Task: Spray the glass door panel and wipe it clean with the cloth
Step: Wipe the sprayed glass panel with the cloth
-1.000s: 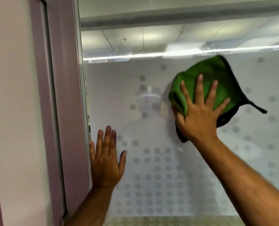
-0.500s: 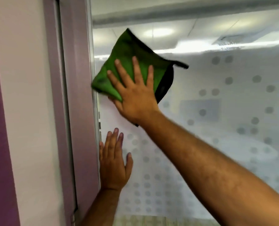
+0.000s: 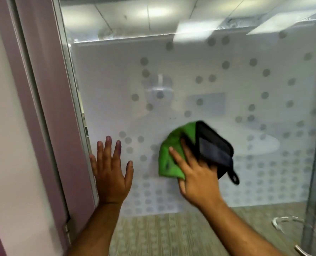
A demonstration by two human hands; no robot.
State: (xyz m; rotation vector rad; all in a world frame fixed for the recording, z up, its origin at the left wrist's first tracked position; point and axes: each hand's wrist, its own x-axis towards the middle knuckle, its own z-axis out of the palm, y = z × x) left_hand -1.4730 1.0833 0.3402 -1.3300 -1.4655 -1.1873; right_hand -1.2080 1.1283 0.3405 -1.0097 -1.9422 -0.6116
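green cloth (image 3: 169, 163), black underside flipped up, bunches mid-frame on the dot-frosted glass door panel (image 3: 190, 71); right hand (image 3: 196, 174) presses it, grip released; left hand (image 3: 110, 172) flat, released too.

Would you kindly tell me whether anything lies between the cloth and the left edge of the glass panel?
Yes: the left hand rests flat on the glass door panel, between the cloth pressed by the right hand and that edge. Nothing else visible blocks it.
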